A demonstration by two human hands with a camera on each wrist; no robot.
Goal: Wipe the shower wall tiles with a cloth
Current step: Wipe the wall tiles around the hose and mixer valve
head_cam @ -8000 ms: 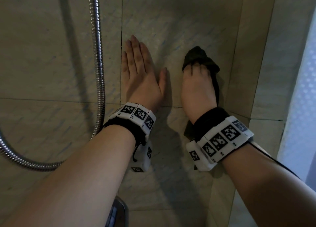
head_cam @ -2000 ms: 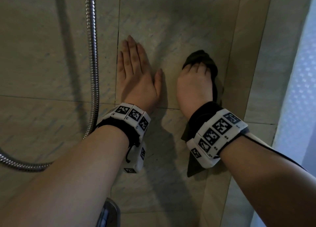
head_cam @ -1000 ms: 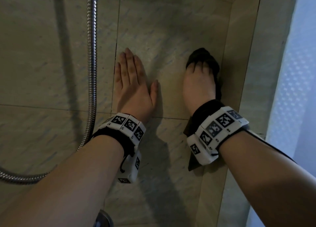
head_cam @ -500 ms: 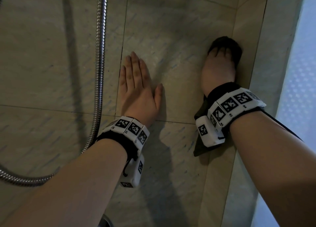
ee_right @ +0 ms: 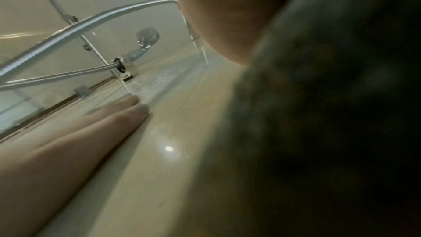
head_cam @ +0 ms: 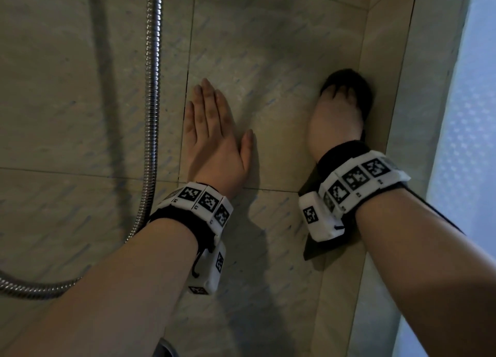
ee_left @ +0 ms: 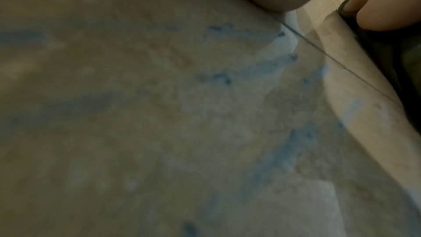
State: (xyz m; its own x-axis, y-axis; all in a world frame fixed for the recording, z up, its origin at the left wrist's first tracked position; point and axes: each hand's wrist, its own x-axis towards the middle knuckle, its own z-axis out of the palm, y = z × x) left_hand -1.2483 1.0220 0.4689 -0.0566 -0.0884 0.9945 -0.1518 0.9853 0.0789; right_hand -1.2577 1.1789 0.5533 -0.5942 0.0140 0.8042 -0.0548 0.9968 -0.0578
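Beige shower wall tiles (head_cam: pixel 268 47) fill the head view. My right hand (head_cam: pixel 335 115) holds a dark cloth (head_cam: pixel 349 80) against the tile, close to the wall corner (head_cam: pixel 375 101). Its fingertips curl into the cloth, which bunches above them and also trails under the wrist. My left hand (head_cam: pixel 214 133) lies flat on the wall beside a vertical grout line, fingers straight and holding nothing. In the right wrist view the cloth (ee_right: pixel 318 132) fills the right side, blurred, and the left hand's fingers (ee_right: pixel 118 120) lie on the glossy tile (ee_right: pixel 170 177). The left wrist view shows only mottled tile (ee_left: pixel 182 114) up close.
A metal shower hose (head_cam: pixel 152 101) hangs down the wall left of my left hand and loops off toward the lower left. The shower head (ee_right: pixel 148 37) sits in its bracket farther along the wall. A pale translucent panel or curtain (head_cam: pixel 469 155) bounds the right side beyond the corner.
Over the last second my right hand slid the cloth up and to the right, toward the corner. The left hand has stayed flat in the same spot.
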